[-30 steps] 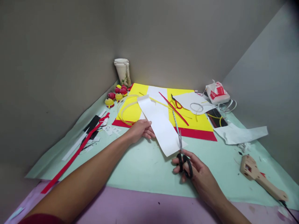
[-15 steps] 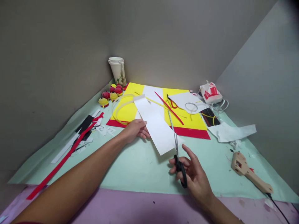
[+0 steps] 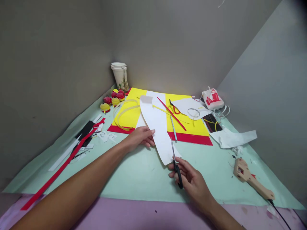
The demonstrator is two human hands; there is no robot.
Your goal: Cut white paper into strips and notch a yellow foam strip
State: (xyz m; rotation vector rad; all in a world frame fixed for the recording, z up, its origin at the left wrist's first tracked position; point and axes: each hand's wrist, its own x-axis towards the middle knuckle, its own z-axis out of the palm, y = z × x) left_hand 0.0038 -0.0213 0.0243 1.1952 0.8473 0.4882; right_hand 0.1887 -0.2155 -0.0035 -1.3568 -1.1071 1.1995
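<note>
My left hand (image 3: 142,137) pinches the left edge of a long strip of white paper (image 3: 157,127), thumb on top and fingers beneath. The strip is held up over the table and bends along its length. In my right hand (image 3: 188,179) is a pair of scissors (image 3: 177,171) with black handles, its fingers through the loops. The blades point away from me and lie at the strip's lower right edge, where a narrow flap of paper stands to their right. Beyond the blades a pale patterned pencil-like stick (image 3: 173,127) lies on the red and yellow sheets.
Yellow sheets (image 3: 187,123) lie mid-table, with a red strip (image 3: 171,113) and red-handled pliers (image 3: 174,107) on them. At right are a glue gun (image 3: 253,179) and a tissue pack (image 3: 212,98). Left are paper scraps (image 3: 86,131), red and yellow round pieces (image 3: 105,107) and a white cup (image 3: 120,76).
The scissors have moved left onto the paper's edge, and their blades look more closed. The strip now curves more and hangs more upright. My right fingers have drawn in. The view has shifted slightly.
</note>
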